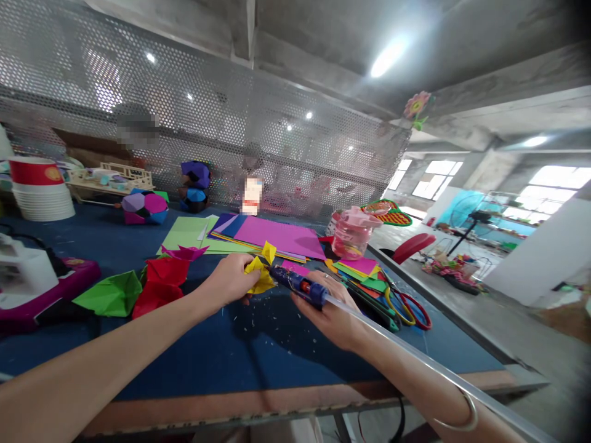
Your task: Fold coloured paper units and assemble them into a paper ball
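Note:
My left hand (232,280) is closed on a folded yellow paper piece (261,280) above the middle of the blue table mat (221,363). My right hand (330,311) grips a dark blue glue gun (300,285), with a long clear glue stick (392,344) running back from it over my forearm. The gun's tip points left and meets the yellow paper or sits very close to it. Left of my hands lie red folded paper (164,283) and a green folded piece (113,294). White scraps dot the mat below the hands.
Coloured sheets (277,235) lie behind my hands. To the right are a pink-lidded jug (353,234), scissors (418,311) and small paper squares (362,267). Paper cups (41,191), a purple-based device (83,274) and a multicoloured paper ball (145,207) stand left. A perforated metal screen (286,141) rises behind.

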`<state>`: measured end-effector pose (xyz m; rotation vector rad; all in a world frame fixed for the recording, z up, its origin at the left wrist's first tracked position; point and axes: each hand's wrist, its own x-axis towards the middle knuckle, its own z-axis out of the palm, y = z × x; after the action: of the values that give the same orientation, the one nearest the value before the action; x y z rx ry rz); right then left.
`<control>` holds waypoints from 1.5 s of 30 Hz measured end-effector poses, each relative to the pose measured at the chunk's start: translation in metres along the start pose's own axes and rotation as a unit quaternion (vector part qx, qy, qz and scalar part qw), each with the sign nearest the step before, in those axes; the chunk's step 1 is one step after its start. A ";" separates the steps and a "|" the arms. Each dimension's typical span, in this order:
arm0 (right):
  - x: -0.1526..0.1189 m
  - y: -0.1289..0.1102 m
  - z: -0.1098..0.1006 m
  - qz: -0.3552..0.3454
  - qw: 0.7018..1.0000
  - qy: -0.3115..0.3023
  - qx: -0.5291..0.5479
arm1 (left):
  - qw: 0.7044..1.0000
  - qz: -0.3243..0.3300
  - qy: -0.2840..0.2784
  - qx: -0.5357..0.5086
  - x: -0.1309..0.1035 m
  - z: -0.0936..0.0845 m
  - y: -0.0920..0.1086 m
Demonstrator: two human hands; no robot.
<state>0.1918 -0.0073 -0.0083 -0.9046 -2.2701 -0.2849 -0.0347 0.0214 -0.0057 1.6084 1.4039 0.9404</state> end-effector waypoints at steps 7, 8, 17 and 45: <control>0.002 -0.002 -0.001 0.017 1.000 -0.015 0.004 | 1.000 0.013 -0.004 0.003 0.001 0.000 -0.002; 0.002 -0.002 -0.002 0.018 1.000 -0.016 0.007 | 1.000 0.016 -0.005 0.006 0.000 0.000 -0.002; 0.002 -0.003 -0.003 0.030 0.999 -0.024 0.001 | 0.999 0.031 -0.006 0.024 0.000 0.001 -0.005; -0.002 0.000 -0.001 0.045 0.998 -0.046 -0.014 | 0.984 0.092 0.025 0.150 0.003 -0.003 -0.007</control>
<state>0.1934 -0.0088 -0.0088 -1.0507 -2.3058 -0.2404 -0.0402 0.0254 -0.0109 1.9794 1.5060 0.9116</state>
